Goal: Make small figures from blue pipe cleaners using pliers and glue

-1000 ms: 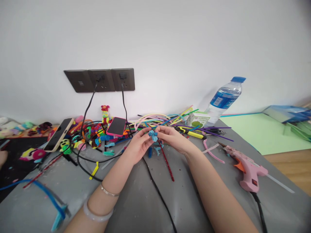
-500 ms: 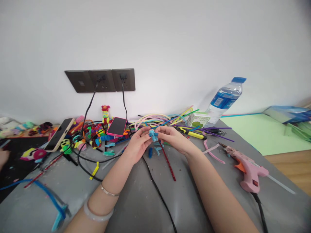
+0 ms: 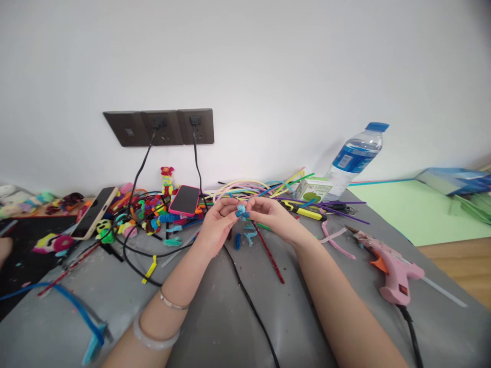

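My left hand (image 3: 218, 223) and my right hand (image 3: 274, 219) meet at the middle of the table, fingertips pinched on a small light and dark blue pipe-cleaner piece (image 3: 242, 211). Its exact shape is partly covered by my fingers. Just below it on the table lie a short dark blue pipe-cleaner bit (image 3: 238, 241) and a light blue bent bit (image 3: 250, 235). A red glittery pipe cleaner (image 3: 271, 258) slants down beneath my right hand. Behind my hands is a bundle of coloured pipe cleaners (image 3: 245, 187).
To the right rest a pink glue gun (image 3: 397, 273), yellow-handled pliers (image 3: 307, 212), a green-white box (image 3: 313, 190) and a tilted water bottle (image 3: 355, 158). Leftward are a pink phone (image 3: 184, 200), another phone (image 3: 95, 212), pipe-cleaner figures (image 3: 103, 231), black cables (image 3: 249, 301) and another person's hand (image 3: 4, 249).
The blue piece has turned slightly between my fingers, showing more dark blue at its sides. The red pipe cleaner's lower end has shifted a little to the right.
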